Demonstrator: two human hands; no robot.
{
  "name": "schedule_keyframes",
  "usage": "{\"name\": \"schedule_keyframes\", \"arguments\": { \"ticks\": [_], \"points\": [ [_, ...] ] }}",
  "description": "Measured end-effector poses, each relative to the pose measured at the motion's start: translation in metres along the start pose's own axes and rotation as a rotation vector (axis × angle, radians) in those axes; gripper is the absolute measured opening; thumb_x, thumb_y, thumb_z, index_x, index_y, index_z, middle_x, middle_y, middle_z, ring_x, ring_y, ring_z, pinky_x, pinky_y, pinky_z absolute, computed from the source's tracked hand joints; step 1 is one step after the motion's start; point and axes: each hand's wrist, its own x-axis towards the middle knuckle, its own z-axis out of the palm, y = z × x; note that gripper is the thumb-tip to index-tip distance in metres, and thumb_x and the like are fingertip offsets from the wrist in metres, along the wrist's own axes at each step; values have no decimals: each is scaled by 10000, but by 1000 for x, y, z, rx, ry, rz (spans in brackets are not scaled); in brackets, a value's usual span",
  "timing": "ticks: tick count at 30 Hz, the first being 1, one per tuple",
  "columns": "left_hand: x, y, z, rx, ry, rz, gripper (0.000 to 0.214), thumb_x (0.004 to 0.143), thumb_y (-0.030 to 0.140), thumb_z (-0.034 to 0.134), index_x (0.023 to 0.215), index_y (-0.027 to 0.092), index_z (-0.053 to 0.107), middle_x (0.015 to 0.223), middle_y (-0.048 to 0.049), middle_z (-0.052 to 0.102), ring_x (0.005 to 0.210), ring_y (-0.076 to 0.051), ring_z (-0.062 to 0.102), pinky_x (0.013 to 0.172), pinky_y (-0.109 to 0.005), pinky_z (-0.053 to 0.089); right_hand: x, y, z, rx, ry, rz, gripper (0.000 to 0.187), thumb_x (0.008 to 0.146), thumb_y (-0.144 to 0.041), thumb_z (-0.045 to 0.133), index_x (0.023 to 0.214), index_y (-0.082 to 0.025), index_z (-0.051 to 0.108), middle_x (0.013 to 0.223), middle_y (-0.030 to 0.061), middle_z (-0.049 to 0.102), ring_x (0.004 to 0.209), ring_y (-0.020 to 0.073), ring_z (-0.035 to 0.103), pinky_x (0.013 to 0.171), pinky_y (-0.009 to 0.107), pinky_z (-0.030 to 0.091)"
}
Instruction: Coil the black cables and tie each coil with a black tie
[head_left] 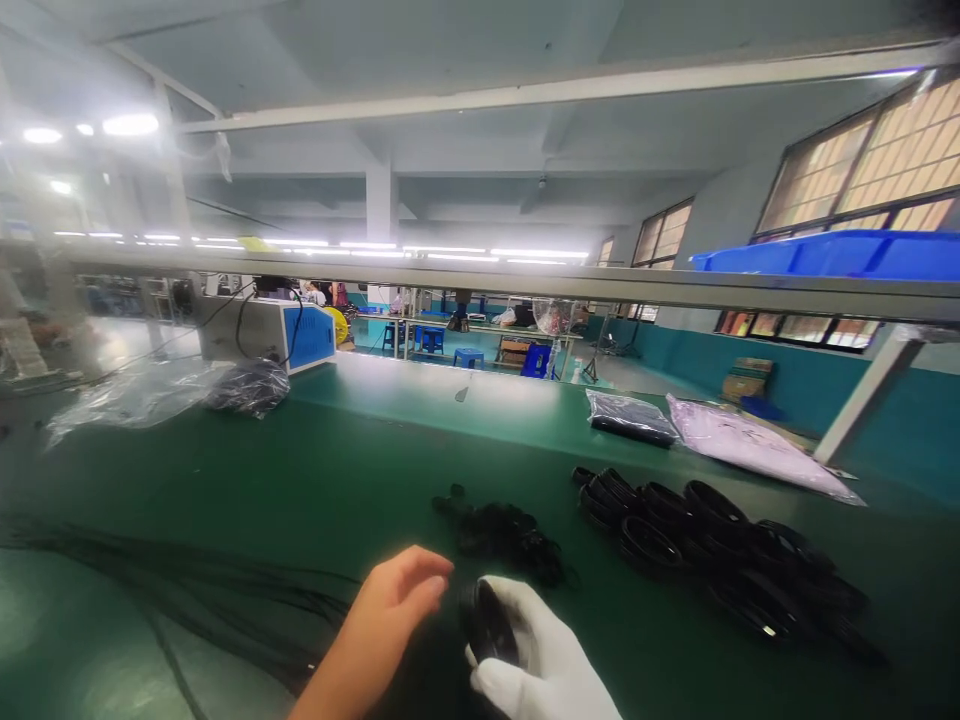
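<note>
My right hand [551,645], in a white glove, is closed around a black ring-shaped part [487,625], its round opening tilted to the left. Just left of it is my bare left hand [390,610], its thumb and fingertips drawn together near the ring's edge. Anything between those fingertips is too small or hidden to make out. Beyond both hands lies a loose heap of small black parts [510,535], too dark to name. A larger pile of similar black rings [697,535] spreads to the right.
Black cables [187,590] run across the green tabletop [360,460] at left. Behind them are clear plastic bags [135,395] and a blue-and-white machine [307,335]. Bagged packs [630,418] lie at the back right. A blue bin [840,255] sits on the overhead shelf bar [675,285].
</note>
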Motion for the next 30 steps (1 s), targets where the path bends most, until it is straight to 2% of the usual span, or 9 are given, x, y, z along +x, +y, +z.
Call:
{"name": "schedule_keyframes", "arguments": {
  "ticks": [2,4,8,13,18,21,25,28,30],
  "points": [
    [1,-4,-1,49,2,-5,265,820,366,532,970,178,643,935,-40,665,860,-200,593,798,-306,452,-5,-3,0,-300,197,-113,603,622,-188,573,1221,-210,502,1228,83,551,1071,236,577,963,362,449],
    [1,-6,-1,80,-6,-6,277,824,386,529,968,179,642,915,-35,659,824,-191,579,779,-299,445,-9,-2,0,-526,351,-225,633,640,-139,536,1257,-276,497,1314,34,513,1113,216,563,960,312,461],
    [1,-6,2,47,-24,7,341,831,463,516,959,171,638,813,-26,631,778,-183,556,739,-285,434,-11,1,1,-633,461,-341,677,636,-100,527,1281,-304,490,1298,7,544,1088,208,588,879,259,510],
    [-6,-2,18,-28,70,105,436,853,532,450,999,160,626,768,-34,600,716,-175,551,692,-281,437,-9,-1,5,-580,433,-243,585,666,-171,523,1246,-247,523,1215,30,602,1013,191,625,858,245,513],
    [-15,2,32,64,188,246,437,726,464,640,1063,186,604,871,-46,635,713,-177,551,661,-271,442,-6,-2,6,-511,368,-211,540,681,-253,545,1220,-222,536,1227,52,589,1029,208,615,869,266,505],
    [-14,5,29,119,181,186,323,828,449,529,980,188,645,800,-36,641,714,-178,566,671,-269,449,-3,1,4,-411,286,-133,556,684,-278,569,1231,-198,518,1229,81,591,1072,236,594,907,311,488],
    [-9,3,21,125,158,113,415,896,496,385,952,193,663,779,-33,650,689,-175,581,657,-267,468,-2,3,4,-273,177,-51,618,680,-311,586,1261,-140,466,1232,142,590,1156,281,540,970,383,446],
    [-10,-6,16,165,191,79,418,835,544,474,1019,208,640,831,-35,668,768,-204,614,693,-277,502,-4,-2,1,-243,232,-72,589,674,-292,581,1234,-133,489,1216,139,596,1146,279,543,970,378,438],
    [-11,-13,13,180,218,47,432,784,567,526,1033,228,626,928,-36,678,850,-224,627,746,-291,520,-2,-7,-11,-353,334,-71,549,689,-270,571,1225,-161,517,1218,106,592,1106,253,568,934,339,455]
  ]
}}
